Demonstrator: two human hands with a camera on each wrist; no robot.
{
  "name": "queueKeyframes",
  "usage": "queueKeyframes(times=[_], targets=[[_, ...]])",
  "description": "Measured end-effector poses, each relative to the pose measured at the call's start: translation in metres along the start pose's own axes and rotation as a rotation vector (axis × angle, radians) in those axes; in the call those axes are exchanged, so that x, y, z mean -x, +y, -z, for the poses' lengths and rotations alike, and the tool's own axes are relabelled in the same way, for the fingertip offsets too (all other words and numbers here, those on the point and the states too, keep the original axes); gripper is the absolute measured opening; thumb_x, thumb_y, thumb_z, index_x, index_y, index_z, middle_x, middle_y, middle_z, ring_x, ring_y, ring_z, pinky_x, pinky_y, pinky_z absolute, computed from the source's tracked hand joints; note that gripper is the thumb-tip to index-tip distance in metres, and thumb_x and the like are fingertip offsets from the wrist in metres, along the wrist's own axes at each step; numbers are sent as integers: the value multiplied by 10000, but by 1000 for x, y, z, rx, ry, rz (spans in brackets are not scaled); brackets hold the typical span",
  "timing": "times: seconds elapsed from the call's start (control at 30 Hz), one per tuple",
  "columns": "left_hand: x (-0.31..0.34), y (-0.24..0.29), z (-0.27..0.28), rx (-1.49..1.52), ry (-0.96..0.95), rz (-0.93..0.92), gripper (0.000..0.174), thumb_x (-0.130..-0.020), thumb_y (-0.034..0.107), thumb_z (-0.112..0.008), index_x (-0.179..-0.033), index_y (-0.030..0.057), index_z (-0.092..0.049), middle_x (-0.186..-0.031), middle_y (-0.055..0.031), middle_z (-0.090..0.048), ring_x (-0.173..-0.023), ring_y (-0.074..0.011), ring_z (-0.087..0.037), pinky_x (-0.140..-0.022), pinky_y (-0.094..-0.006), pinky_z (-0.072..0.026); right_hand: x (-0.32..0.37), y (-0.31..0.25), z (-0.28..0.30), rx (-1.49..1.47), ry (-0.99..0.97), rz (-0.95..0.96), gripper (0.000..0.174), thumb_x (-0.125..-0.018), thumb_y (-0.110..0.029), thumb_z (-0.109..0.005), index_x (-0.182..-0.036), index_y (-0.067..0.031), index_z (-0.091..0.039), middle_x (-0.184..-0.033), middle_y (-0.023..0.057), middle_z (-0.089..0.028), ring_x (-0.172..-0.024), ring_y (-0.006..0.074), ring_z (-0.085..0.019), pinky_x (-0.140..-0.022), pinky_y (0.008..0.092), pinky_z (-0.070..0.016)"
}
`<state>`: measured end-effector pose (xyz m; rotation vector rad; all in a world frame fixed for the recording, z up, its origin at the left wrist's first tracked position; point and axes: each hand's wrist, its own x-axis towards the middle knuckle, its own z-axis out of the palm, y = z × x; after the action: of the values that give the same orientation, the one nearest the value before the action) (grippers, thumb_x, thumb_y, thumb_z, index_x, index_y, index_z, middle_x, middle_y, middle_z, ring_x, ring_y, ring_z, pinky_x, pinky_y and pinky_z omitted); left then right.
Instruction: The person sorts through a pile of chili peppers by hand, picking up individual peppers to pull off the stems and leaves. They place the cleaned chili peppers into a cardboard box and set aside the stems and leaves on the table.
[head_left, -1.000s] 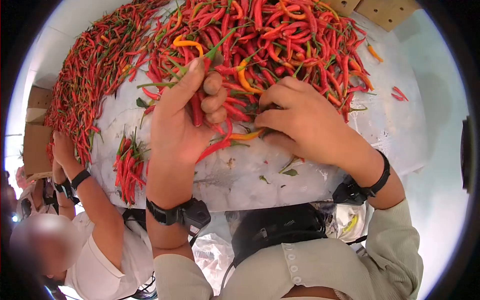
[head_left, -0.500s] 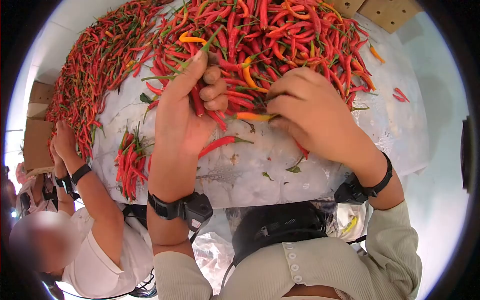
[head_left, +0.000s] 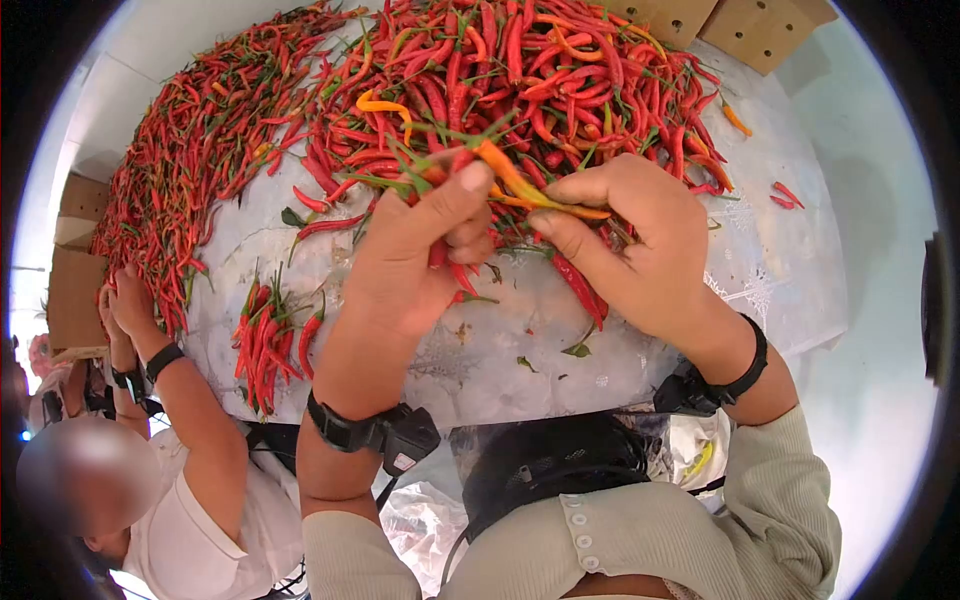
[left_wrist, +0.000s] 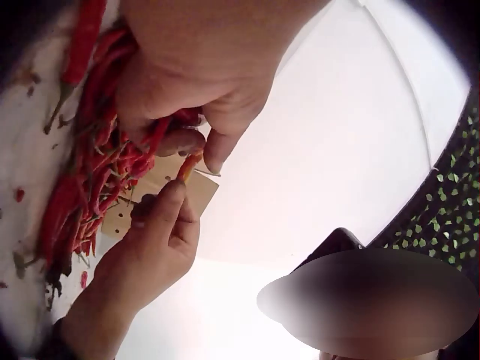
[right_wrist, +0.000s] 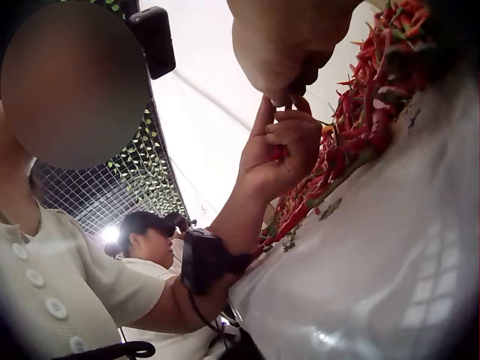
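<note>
In the head view, an orange chili pepper (head_left: 503, 172) spans the space between both hands, over the near edge of a heap of red chili peppers (head_left: 520, 70). My left hand (head_left: 415, 245) has its fingers curled round several red chilies, and its thumb lies at the stem end of the orange one. Thumb and forefinger of my right hand (head_left: 645, 240) pinch the orange chili's thin end. The left wrist view also shows the orange chili (left_wrist: 189, 166) between the two hands. Below the right hand, a red chili (head_left: 577, 283) lies on the table.
A small bunch of red chilies (head_left: 265, 345) lies left of my left forearm. Another long heap (head_left: 190, 160) runs along the left, with another person's hands (head_left: 128, 305) at it. Cardboard boxes (head_left: 768, 32) stand at the back right. Loose chilies (head_left: 787, 195) lie on the white tablecloth (head_left: 770, 270).
The orange chili, earlier low between the hands, is now raised and tilted up to the left hand's thumb. The left hand has shifted right; the right hand has turned, showing its thumb.
</note>
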<state>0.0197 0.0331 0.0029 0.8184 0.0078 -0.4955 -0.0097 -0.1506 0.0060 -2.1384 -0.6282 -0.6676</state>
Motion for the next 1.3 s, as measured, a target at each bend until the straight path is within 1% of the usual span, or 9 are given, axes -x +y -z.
queueKeyframes(times=[0.13,0.33,0.37,0.5,0.6,0.73,0.83,1.03,1.3], targets=[[2,-1,2,-79,-22,62,168,-822,154,-658,-904,81,-532,-646,44,-445,-553,-49,-383,-458,-212,-284,0,2,0,-8,-142,98,238,-698,-205,-727,-828,-42,-612,-753,91,-605,-676,279,-574,-600,367,-455],[2,17,8,87,17,-228,213,-900,252,-542,-909,41,-512,-758,-4,-396,-684,-106,-382,-519,-199,-330,2,-4,-8,90,-328,65,249,-705,-204,-675,-875,-50,-579,-817,94,-559,-778,274,-553,-659,351,-453],[1,24,15,215,-61,-205,216,-912,256,-526,-877,45,-496,-764,-22,-427,-734,-131,-424,-630,-240,-402,4,-4,-14,80,-349,141,225,-705,-188,-653,-871,-56,-583,-822,86,-556,-798,266,-550,-674,349,-453],[2,34,16,287,-49,-280,190,-935,223,-493,-879,41,-500,-804,-32,-505,-789,-149,-501,-764,-340,-451,12,-10,-36,59,-494,312,244,-679,-114,-617,-922,-92,-611,-928,63,-571,-904,246,-545,-745,350,-454],[0,31,20,402,-81,-222,183,-924,239,-510,-865,69,-541,-772,-25,-568,-691,-149,-552,-682,-344,-511,19,-17,-41,84,-558,316,274,-677,-92,-603,-950,-103,-625,-979,61,-584,-950,250,-541,-781,364,-447],[1,34,29,429,-126,-130,101,-897,169,-547,-874,70,-546,-680,13,-481,-609,-104,-482,-604,-298,-483,16,-11,-38,115,-610,309,151,-682,-138,-582,-820,-79,-603,-878,59,-570,-898,239,-538,-764,346,-445],[-1,34,35,374,-96,-110,79,-868,134,-581,-892,64,-554,-664,26,-455,-572,-87,-452,-554,-271,-452,11,-12,-30,92,-677,250,213,-682,-64,-624,-893,-91,-619,-988,64,-595,-936,247,-564,-771,361,-455],[0,28,28,-63,12,-5,142,-842,132,-611,-935,40,-554,-764,-25,-578,-633,-111,-559,-572,-268,-482,1,-6,-17,-276,-333,64,141,-716,-14,-632,-843,-36,-575,-829,104,-597,-781,262,-593,-676,365,-465],[5,17,10,-342,9,39,207,-867,132,-575,-1021,-3,-545,-883,-114,-640,-757,-192,-642,-663,-315,-541,-1,3,-6,-356,-192,-53,164,-744,47,-616,-893,-15,-586,-868,90,-608,-800,198,-591,-700,287,-467]])
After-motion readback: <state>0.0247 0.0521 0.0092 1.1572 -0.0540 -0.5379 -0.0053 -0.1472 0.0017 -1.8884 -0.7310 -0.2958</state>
